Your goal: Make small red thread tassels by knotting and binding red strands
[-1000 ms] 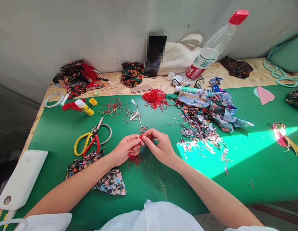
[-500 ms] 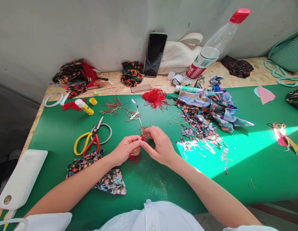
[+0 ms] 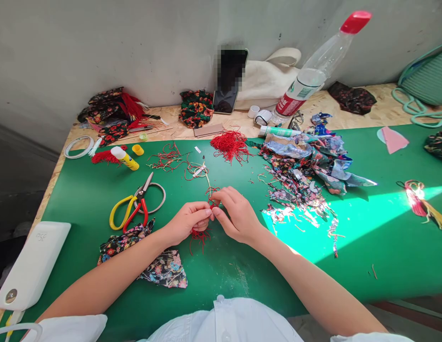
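Note:
My left hand [image 3: 185, 222] is closed on a small red thread tassel [image 3: 199, 236], whose fringe hangs out under the fingers onto the green mat [image 3: 85, 199]. My right hand [image 3: 235, 216] meets it fingertip to fingertip and pinches the red thread at the tassel's top [image 3: 211, 205]. Both hands rest low over the mat's middle. Red and yellow scissors [image 3: 131, 209] lie just left of my left hand, beside a metal ring [image 3: 157, 198]. A floral fabric piece [image 3: 160, 266] lies under my left forearm.
A heap of red thread [image 3: 231, 145] and loose thread scraps [image 3: 169, 156] lie beyond the hands. Floral fabric scraps [image 3: 302, 166] pile up to the right. A glue stick [image 3: 124, 158], plastic bottle [image 3: 313, 71], phone [image 3: 228, 80] and white case [image 3: 32, 263] stand around.
My right hand's fingers have shifted a little around the tassel's top, turning the thread. My left hand has kept its grip in the same place.

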The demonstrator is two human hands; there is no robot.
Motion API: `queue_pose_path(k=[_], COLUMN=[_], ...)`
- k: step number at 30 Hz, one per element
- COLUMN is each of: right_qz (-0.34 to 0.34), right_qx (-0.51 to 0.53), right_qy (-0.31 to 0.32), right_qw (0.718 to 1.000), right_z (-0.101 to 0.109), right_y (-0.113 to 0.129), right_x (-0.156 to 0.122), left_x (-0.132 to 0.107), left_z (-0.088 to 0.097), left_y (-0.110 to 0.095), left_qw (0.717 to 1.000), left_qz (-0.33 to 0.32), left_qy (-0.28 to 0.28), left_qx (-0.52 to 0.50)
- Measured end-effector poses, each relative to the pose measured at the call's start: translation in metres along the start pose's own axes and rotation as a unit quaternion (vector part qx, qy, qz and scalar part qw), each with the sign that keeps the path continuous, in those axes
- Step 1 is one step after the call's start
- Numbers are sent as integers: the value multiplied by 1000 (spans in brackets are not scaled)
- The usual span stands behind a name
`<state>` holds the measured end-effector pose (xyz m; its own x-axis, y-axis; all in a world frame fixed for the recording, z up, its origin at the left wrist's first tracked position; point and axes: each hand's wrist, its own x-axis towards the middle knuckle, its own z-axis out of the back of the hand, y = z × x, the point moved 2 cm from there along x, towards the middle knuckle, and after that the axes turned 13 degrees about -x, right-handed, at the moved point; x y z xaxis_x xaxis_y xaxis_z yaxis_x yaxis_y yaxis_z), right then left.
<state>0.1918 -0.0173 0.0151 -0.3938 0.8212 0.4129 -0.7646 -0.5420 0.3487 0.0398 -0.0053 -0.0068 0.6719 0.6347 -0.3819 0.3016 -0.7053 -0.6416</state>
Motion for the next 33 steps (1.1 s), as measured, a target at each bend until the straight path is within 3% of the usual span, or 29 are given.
queue_pose_path(k=[5,9,17,20,28,33], right_qz=[143,168,85,47,-25,-30], right_qx=[-137,-121,93,127,149,182], right_qy=[15,15,24,20,-76,-149], right_qw=[980,978,992,991,986,971], right_z=[0,-1,-6,-5,21,34], right_y=[-6,-7,0,2,1,-4], right_x=[1,1,-1,-2,1,1], left_x=[-1,-2,-3,-4,-6,-5], left_z=[-4,-4,-2,-1,-4,-3], left_y=[-2,-2,-1,-1,-1,0], left_qw=[1000,998,996,995,993,993], left_qz=[29,52,54,54,50,48], left_qy=[7,28,59,73,99,109], left_qx=[-1,-1,-37,-35,-31,-21])
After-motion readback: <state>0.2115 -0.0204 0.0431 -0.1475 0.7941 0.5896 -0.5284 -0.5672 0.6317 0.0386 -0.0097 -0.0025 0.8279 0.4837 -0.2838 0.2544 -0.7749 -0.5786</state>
